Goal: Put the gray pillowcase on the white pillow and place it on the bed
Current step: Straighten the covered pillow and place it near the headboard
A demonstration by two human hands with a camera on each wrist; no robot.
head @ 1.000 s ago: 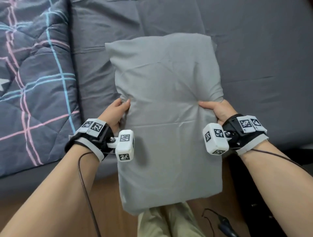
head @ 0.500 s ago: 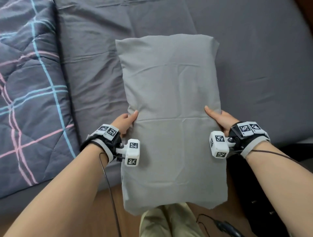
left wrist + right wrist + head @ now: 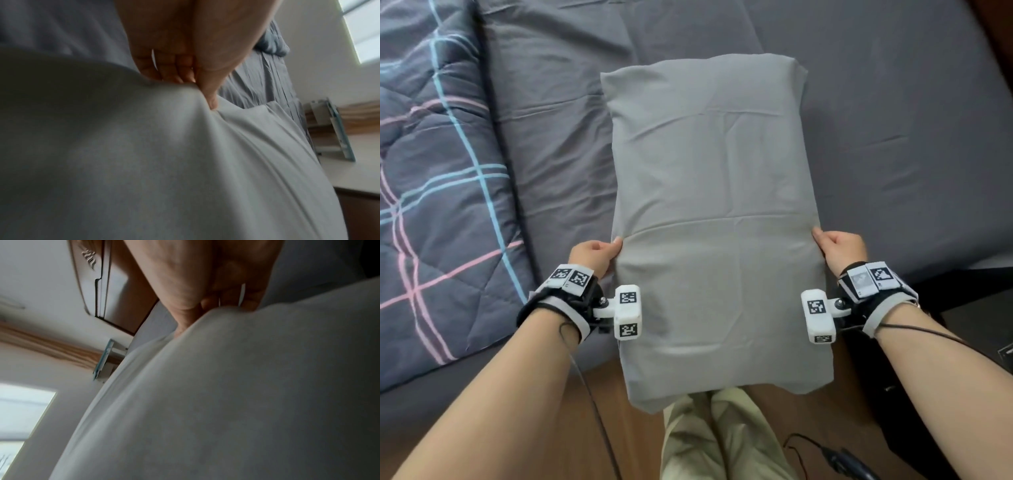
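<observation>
No readable writing; only black-white square marker tags on wrist bands (image 3: 571,277). White pillow itself hidden inside smooth gray fabric pillowcase (image 3: 715,212); far half over dark gray bed sheet (image 3: 893,120), near end overhangs bed edge above wooden floor (image 3: 599,387). Left hand (image 3: 594,251) pinches left pillowcase edge, right hand (image 3: 840,246) pinches right edge; fingers mostly tucked under fabric. Plaid quilted comforter (image 3: 431,178) far left. Black cable (image 3: 825,455) on floor, cut off at bottom. Wrist views blurred.
</observation>
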